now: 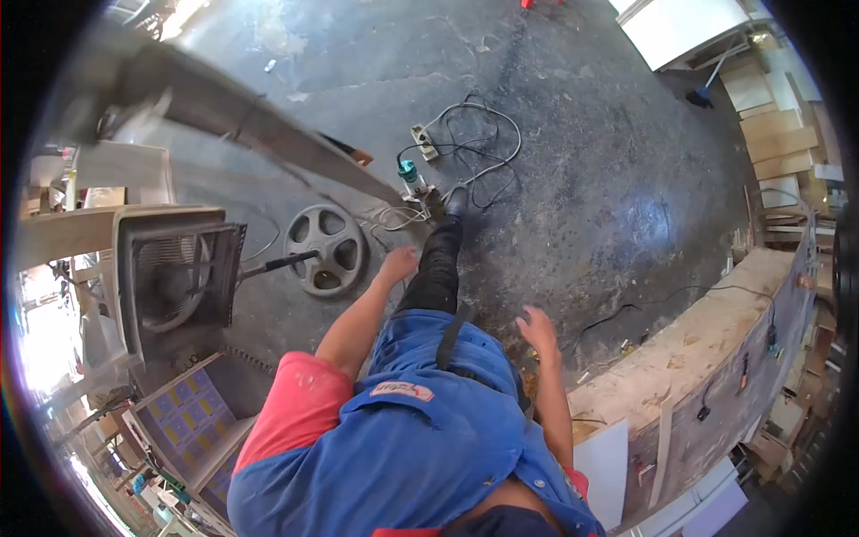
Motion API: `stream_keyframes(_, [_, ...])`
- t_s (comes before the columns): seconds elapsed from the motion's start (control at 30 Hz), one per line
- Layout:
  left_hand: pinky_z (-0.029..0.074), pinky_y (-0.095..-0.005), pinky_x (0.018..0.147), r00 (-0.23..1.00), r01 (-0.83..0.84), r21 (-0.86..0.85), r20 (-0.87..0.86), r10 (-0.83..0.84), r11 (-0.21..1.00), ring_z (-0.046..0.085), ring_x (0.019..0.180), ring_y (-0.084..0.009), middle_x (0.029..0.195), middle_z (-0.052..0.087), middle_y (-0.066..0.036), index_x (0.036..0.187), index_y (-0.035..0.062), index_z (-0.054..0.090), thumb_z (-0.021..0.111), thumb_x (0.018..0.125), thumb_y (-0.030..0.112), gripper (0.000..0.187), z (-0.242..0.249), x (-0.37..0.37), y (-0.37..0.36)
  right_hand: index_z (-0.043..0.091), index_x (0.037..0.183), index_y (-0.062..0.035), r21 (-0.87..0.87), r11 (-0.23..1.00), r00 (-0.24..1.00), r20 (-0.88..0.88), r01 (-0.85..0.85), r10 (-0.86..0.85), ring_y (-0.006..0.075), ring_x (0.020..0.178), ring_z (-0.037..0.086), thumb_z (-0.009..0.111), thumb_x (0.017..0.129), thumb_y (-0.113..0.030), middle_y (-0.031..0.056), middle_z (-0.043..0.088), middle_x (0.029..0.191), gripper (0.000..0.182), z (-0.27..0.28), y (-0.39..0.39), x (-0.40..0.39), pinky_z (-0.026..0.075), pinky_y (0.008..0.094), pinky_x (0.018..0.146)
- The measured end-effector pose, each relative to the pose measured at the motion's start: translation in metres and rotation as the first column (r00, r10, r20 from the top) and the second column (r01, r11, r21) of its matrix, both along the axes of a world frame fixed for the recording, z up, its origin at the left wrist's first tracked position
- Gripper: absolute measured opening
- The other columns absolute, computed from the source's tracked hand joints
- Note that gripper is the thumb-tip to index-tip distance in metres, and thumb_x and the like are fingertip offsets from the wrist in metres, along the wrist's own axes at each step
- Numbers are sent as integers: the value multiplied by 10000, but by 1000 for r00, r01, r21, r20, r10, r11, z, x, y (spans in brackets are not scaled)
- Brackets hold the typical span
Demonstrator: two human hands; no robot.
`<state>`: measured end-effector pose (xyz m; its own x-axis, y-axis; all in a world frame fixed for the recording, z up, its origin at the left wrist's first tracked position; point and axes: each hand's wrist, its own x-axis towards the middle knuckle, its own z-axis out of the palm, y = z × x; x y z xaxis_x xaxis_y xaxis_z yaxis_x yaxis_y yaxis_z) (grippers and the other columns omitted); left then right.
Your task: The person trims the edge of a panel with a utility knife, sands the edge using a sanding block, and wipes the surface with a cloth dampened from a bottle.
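Note:
My left hand [399,264] hangs in front of my left thigh, its fingers curled; whether they hold anything is hidden. My right hand [537,328] is out to the right of my hip, fingers apart, with nothing in it. Past my left hand, near my dark shoe [457,201], a teal power tool [409,172] stands on the floor beside a post. A pale power strip [423,142] lies just beyond it. A looped cable [517,134] spreads over the floor to its right. Neither hand touches these things.
On the left are a grey spoked wheel [326,251] and a grey machine housing [175,277]. A long beam [242,116] slants across the upper left. A wooden workbench [689,340] with cables runs along the right. Boards [778,143] stand at the far right.

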<state>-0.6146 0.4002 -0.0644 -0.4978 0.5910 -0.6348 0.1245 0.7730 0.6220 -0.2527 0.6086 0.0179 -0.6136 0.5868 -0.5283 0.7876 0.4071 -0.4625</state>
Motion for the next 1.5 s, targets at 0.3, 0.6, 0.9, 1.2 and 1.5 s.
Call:
stream_keyframes(0.3, [513,-452,902,990,-142,-240,-41,136,960,661,1009,-381,1016,703,-207,1014,65,709,588,748,222,332,-133,-136,178,656,1070,-18,-79,903,843,399,423,-360,356,940,655,610,925,-296,193,658,1061,317,34,-14,79,517,411,841])
stream_keyframes(0.6, [476,-462,1003,972,-60,-409,-231,-40,910,579,1175,-393,1259,605,-230,1339,44,518,682,778,309,641,-244,-297,241,622,1216,-27,-295,522,595,500,800,-629,197,910,694,597,972,-184,115,680,1068,291,95,48,-88,539,305,797])
stream_keyframes(0.9, [490,-466,949,958,251,-408,232,-166,878,640,1080,-387,1071,683,-254,1190,54,663,558,883,448,510,-269,-267,229,593,1268,-3,-298,552,618,512,779,-596,188,940,683,577,985,-204,114,686,1065,347,101,108,-121,527,303,810])
stream_keyframes(1.2, [495,-487,910,967,153,-249,236,-93,956,634,1041,-436,1015,675,-276,1024,-6,675,502,943,390,440,-201,-234,205,619,1242,-14,-323,540,628,368,778,-685,148,920,662,595,977,-191,86,685,1050,319,76,108,-127,516,283,813])
stream_keyframes(1.5, [475,-494,903,936,323,35,137,-324,946,629,1057,-440,1045,668,-276,1100,22,654,478,971,349,393,-99,-147,269,638,1209,-13,-260,643,685,121,720,-718,151,895,656,605,970,-204,86,692,1010,307,61,51,-82,514,302,820])
